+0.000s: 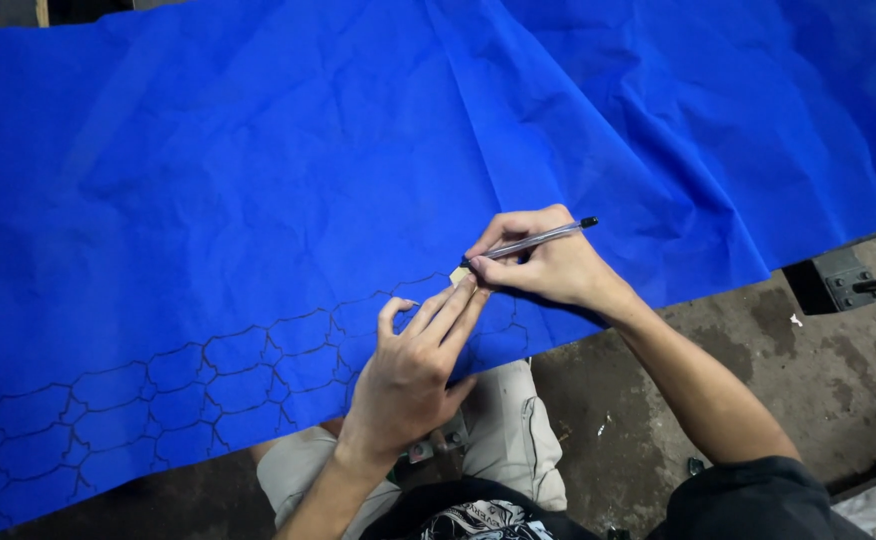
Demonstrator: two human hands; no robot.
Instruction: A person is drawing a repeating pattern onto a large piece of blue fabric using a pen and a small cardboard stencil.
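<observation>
A large sheet of crinkled blue fabric (308, 170) covers the work surface. Rows of hand-drawn dark outlines (158, 390) run along its near edge. My right hand (548, 265) grips a clear pen with a black cap (538, 240), its tip down on the fabric beside a small pale template piece (458, 275). My left hand (413, 365) lies flat on the fabric, fingertips pressing on that template piece and the cloth around it.
Below the fabric's edge are my lap in light trousers (503, 440) and a stained concrete floor (658, 400). A dark metal bracket (838, 280) sticks out at the right, by the fabric's corner.
</observation>
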